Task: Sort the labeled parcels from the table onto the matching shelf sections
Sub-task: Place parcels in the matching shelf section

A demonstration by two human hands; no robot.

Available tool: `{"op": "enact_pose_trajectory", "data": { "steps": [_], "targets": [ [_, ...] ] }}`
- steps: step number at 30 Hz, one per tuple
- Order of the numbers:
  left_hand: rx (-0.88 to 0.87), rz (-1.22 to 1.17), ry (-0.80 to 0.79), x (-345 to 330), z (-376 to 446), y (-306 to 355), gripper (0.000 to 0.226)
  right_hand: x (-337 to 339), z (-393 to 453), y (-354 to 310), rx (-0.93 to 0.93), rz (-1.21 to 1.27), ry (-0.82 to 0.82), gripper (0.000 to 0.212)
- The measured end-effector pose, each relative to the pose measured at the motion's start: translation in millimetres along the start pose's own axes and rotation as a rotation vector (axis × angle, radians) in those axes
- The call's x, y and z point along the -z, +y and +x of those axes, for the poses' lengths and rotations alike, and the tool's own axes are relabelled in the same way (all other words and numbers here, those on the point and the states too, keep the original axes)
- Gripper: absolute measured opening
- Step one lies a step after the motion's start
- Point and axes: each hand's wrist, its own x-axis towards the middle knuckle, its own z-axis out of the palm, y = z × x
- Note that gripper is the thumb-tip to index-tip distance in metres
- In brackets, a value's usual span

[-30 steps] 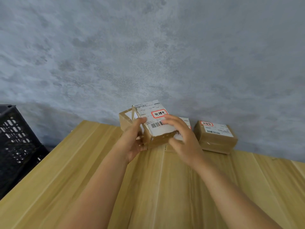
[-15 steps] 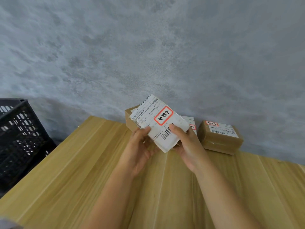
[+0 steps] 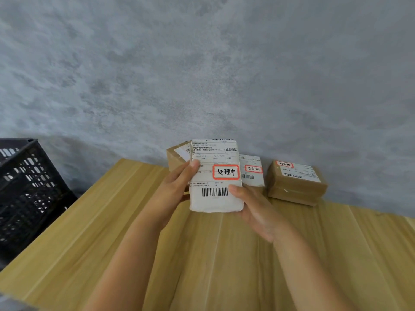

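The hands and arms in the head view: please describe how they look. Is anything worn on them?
The left hand and right hand are both bare: no gloves, rings or watch show. The forearms are bare too, with no sleeves up to the picture's lower edge.

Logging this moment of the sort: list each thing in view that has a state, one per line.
held parcel: lifted off the table, label side facing the camera, red-framed sticker showing
left hand: grips the parcel's left edge
right hand: grips its lower right corner
middle parcel: on the table, partly hidden
right parcel: flat on the table
rear box: against the wall, mostly hidden
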Motion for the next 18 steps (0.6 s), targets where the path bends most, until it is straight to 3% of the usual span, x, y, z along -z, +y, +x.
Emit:
{"op": "enact_pose_trajectory", "data": {
  "steps": [5,8,11,18],
  "targets": [
    [-0.101,0.353,0.074,-13.7,6.1,-10.9,0.045,15.8,-4.6,-0.6,0.054,0.015,0.169,0.078],
    [-0.116,0.778,0.043,-6.6,16.9,-18.1,0.028,29.5,-9.8,-2.2,0.093,0.034,0.241,0.067],
    [-0.13,1.185,0.008,-3.7,30.4,-8.8,0.025,38.0,-12.8,-5.1,0.093,0.03,0.271,0.066],
    [-0.29,1.574,0.031,-15.4,49.3,19.8,0.031,42.4,-14.2,-14.1,0.089,0.079,0.332,0.076]
  ]
}}
